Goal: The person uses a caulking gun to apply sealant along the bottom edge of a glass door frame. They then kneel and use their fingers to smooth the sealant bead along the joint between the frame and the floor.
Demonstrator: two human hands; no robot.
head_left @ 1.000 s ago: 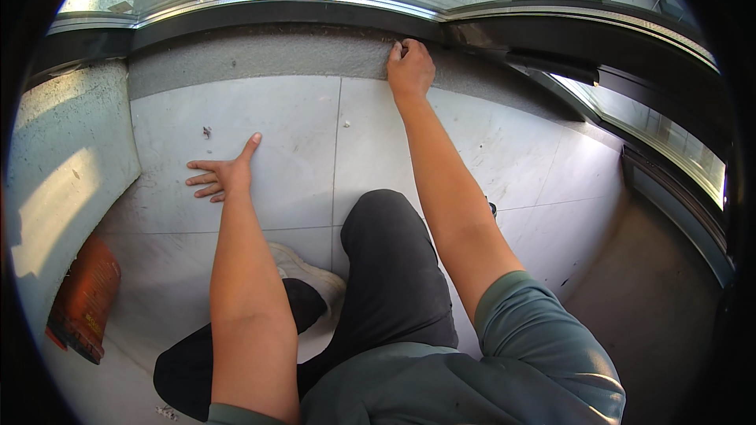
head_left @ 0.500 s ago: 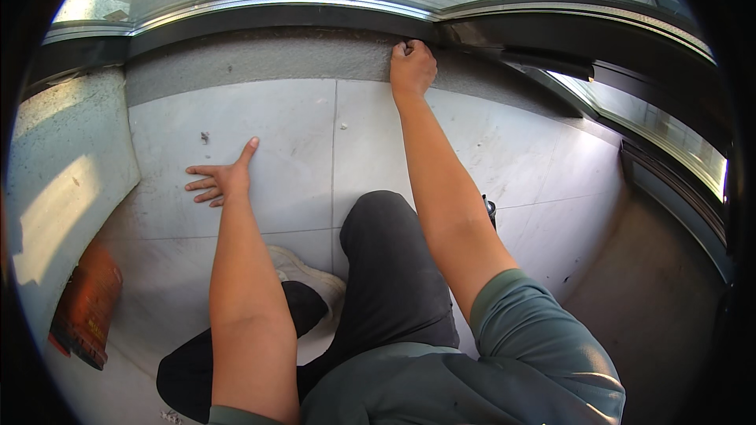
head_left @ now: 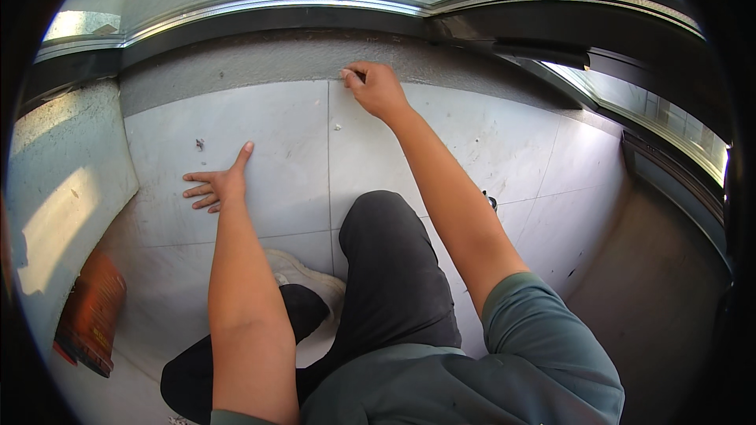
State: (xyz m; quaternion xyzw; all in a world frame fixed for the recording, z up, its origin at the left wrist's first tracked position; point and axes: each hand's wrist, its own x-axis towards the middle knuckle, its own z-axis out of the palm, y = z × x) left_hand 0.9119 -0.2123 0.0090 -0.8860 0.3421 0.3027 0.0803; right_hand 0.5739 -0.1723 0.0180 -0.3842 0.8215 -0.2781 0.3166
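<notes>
My left hand (head_left: 217,185) lies on the pale floor tiles (head_left: 287,165) with its fingers spread and thumb stretched out, holding nothing. Close to its fingertips is a small grey crumb of debris (head_left: 199,144). My right hand (head_left: 376,90) is closed, with thumb and fingers drawn together at the seam where the tiles meet the rough grey strip (head_left: 260,63) below the window frame. Whatever is between those fingers, if anything, is hidden. Below this hand a small pale bit (head_left: 338,127) rests beside a tile joint.
A dark window frame (head_left: 315,19) runs along the far side, curving round to the right. To the left stand a pale wall (head_left: 71,181) and an orange-red container (head_left: 93,307) lying at its foot. A small dark object (head_left: 490,201) shows beside my right forearm.
My right hand has moved left and nearer to me, from the base of the window frame to the edge of the tiles. The left hand stays spread on the floor.
</notes>
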